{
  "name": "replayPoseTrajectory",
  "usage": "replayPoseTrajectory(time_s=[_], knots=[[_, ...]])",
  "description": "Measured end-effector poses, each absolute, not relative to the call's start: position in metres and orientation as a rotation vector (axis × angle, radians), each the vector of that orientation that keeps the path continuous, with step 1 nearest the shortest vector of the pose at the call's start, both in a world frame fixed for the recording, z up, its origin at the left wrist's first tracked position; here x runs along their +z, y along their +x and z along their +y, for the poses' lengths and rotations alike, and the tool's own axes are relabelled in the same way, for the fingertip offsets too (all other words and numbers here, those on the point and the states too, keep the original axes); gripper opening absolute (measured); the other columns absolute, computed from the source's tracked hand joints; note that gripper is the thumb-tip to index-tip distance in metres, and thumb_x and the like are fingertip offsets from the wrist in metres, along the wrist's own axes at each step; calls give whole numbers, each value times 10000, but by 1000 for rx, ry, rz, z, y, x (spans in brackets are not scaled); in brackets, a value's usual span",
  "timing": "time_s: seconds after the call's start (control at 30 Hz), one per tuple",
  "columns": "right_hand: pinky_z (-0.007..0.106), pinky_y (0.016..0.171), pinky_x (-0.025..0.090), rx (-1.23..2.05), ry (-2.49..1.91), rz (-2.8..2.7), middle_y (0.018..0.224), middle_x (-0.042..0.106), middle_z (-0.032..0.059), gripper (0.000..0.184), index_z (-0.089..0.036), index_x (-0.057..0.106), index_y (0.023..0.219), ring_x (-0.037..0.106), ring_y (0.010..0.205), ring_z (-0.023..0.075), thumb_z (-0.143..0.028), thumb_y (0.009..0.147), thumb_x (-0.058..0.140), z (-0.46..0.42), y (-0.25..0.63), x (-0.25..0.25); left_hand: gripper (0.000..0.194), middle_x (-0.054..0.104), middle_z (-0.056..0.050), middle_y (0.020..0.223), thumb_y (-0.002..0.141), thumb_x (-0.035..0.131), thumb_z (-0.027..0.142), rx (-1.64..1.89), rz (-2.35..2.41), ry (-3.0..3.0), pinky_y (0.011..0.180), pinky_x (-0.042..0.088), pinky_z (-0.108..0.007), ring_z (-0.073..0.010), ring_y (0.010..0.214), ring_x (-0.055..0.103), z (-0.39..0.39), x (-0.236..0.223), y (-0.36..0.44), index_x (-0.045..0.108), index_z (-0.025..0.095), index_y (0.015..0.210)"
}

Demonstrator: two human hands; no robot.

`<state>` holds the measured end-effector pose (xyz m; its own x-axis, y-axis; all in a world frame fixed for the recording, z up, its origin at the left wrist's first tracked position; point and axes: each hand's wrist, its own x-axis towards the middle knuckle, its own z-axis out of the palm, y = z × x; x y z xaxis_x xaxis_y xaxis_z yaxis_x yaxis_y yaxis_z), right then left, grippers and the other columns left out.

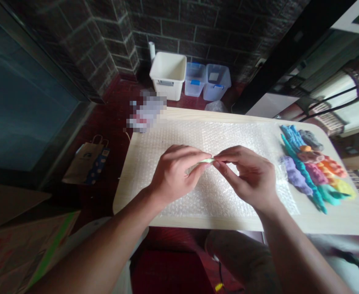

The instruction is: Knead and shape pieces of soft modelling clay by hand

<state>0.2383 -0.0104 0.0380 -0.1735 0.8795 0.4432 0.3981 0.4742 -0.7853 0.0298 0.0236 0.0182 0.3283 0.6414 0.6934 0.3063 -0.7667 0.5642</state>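
Observation:
My left hand is above the middle of the table, its thumb and fingertips pinching a small, thin pale green piece. Fingertip to fingertip with it, my right hand grips the right end of the same piece. The fingers cover much of it, so its full shape and material cannot be made out. Beneath both hands lies a sheet of clear bubble wrap, spread over the pale wooden table.
Soft-looking colourful lumps and long pieces lie at the table's right. A blurred-out item is at the back left corner. Beyond stand a white bin and two clear boxes. A paper bag stands on the floor at left.

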Motion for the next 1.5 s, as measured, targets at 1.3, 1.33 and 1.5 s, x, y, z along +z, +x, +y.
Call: replayPoseTrajectory(time_s=[1.3,1.33,1.5], knots=[[398,727,592,609,-1160,-1704,935,786,58,123,-286,835,1041,726,845,220,-251,929,798,-13,236,39,112,833,-61,1012,958,760,210,1400,845,2200,865,606,-335,-185,944,778,25,20,29,780,195,1067],[391,713,585,616,-1154,-1701,930,781,57,129,-287,836,1048,722,834,215,-251,929,799,-13,236,39,101,834,-60,1006,957,763,211,1406,834,2196,856,609,-329,-182,937,779,26,19,29,785,194,1054],[379,699,581,651,-1152,-1696,919,774,57,88,-277,839,1004,722,829,209,-247,937,789,-13,236,40,150,837,-66,1006,934,796,246,1423,802,2186,841,622,-321,-182,925,783,27,18,29,790,195,1075]])
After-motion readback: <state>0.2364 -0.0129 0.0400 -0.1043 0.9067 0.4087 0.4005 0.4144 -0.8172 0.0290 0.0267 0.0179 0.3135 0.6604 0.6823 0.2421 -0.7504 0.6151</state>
